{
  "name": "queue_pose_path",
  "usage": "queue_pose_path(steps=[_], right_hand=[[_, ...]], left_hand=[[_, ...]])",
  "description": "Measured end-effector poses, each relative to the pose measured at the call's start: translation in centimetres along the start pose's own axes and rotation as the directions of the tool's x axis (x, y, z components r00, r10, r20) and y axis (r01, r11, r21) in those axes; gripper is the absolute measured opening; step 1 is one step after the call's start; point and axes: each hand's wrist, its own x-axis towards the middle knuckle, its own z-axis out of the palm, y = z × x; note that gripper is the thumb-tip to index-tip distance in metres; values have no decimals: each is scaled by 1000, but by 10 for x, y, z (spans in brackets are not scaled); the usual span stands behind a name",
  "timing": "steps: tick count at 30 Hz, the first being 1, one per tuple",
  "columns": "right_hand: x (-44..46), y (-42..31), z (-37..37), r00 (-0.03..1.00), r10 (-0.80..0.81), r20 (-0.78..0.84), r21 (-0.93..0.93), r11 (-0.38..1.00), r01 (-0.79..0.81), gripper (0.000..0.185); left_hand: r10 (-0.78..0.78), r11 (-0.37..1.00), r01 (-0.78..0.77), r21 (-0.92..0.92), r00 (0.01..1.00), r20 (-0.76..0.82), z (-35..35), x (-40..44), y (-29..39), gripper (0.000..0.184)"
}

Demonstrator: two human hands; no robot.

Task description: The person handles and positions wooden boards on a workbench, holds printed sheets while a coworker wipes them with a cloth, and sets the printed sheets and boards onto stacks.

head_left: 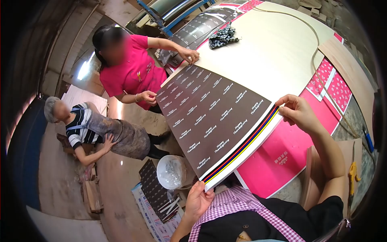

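Note:
A dark brown printed sheet with white "Happy Thanksgiving" lettering stretches between me and a co-worker in a pink shirt. Along its near edge run black, red, blue and yellow stripes and a white margin. My left hand pinches the near left corner, which hangs past the table edge. At the near right corner, my right hand grips the striped edge between thumb and fingers. The co-worker's hands are at the far edge. Under the sheet's right side lie a cream sheet and a pink sheet.
A checkered cloth lies on the cream sheet, crossed by a long thin strip. Yellow-handled scissors and a blue-handled tool are at right. A white bucket stands on the floor. A second person in an apron is at left.

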Motion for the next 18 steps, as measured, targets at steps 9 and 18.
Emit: queue_pose_path(steps=[9, 18], right_hand=[[1, 3, -2, 1000, 0, 20, 39, 999, -1, 16], [2, 6, -3, 999, -42, 32, 21, 999, 42, 17]], left_hand=[[-1, 1000, 1, 16, 1000, 5, -2, 2, 0, 24], [-4, 1000, 4, 14, 1000, -5, -1, 2, 0, 24]])
